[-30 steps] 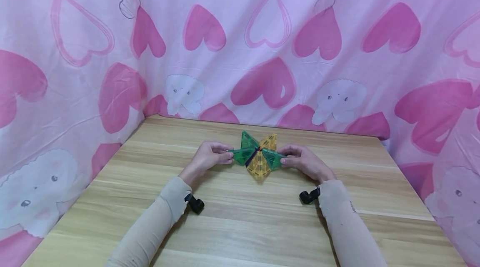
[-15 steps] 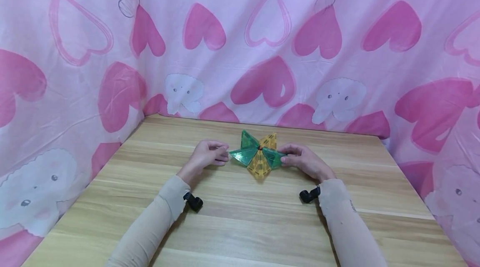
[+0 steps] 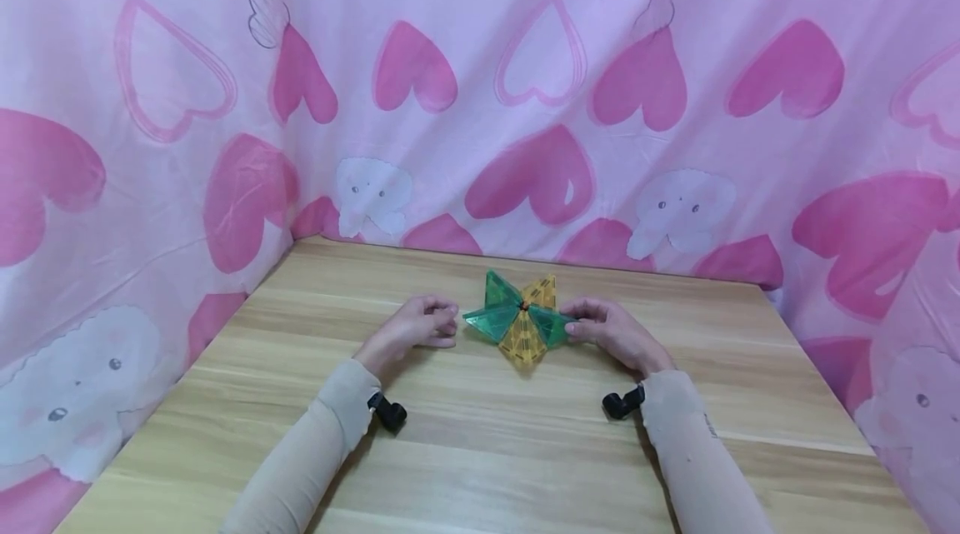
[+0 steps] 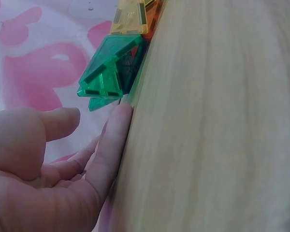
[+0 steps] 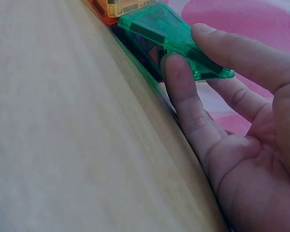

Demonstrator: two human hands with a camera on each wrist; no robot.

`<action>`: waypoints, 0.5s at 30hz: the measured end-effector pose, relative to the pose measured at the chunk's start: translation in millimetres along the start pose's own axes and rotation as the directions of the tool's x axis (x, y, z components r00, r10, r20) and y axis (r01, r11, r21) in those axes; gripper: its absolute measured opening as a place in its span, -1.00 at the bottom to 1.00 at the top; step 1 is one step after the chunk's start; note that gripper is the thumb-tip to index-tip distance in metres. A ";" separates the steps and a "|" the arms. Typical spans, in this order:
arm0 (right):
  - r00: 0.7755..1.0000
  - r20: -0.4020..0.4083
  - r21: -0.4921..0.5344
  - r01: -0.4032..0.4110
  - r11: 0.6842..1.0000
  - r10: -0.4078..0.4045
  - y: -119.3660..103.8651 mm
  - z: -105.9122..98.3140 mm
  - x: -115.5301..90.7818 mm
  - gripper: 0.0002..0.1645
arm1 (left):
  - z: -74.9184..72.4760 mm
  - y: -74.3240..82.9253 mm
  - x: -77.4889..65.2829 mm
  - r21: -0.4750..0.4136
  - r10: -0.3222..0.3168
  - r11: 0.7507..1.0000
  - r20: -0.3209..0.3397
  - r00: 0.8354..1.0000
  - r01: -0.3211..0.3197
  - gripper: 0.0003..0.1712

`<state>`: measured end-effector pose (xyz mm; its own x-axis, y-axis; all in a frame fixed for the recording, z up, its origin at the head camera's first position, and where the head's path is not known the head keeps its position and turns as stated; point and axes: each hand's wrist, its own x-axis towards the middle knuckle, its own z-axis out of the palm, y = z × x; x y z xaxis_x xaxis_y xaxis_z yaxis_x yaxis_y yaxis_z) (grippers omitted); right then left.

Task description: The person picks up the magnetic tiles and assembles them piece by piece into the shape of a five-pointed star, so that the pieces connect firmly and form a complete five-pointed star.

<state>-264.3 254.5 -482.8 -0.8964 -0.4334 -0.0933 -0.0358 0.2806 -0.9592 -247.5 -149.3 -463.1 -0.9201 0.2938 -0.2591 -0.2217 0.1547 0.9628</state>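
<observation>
A star-shaped build of translucent magnetic tiles rests on the wooden table [image 3: 465, 451]. Green tiles [image 3: 491, 323] form its left side, and amber tiles [image 3: 522, 342] point to the front and back right. Just off the left point is my left hand [image 3: 411, 330], its fingers loosely bent with nothing in them. The left wrist view shows its fingertips right by the green tile [image 4: 99, 72]. My right hand [image 3: 615, 334] pinches the right green tile [image 5: 159, 29], thumb on its upper face and a fingertip below. Darker tiles [image 5: 142, 50] show underneath, near the tabletop.
A pink curtain [image 3: 420, 134] printed with hearts hangs behind the table and along both sides. Each wrist carries a small black camera [image 3: 390, 413] on the sleeve cuff.
My left hand has let go of the left green tile and drawn slightly left. That tile now shows its broad face. My right hand keeps its hold; the head view has shifted a little.
</observation>
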 end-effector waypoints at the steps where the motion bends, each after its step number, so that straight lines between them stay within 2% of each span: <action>1: 1.000 -0.001 0.003 -0.002 1.000 0.002 0.3 0.1 0.0 -0.51 | 0.3 -0.2 0.0 -0.001 0.000 1.000 0.002 1.000 0.000 -0.58; 15: 1.000 -0.012 0.003 -0.014 1.000 0.014 3.7 3.4 -2.1 -0.46 | 3.6 -2.5 -1.1 -0.018 -0.020 1.000 -0.009 1.000 0.020 -0.58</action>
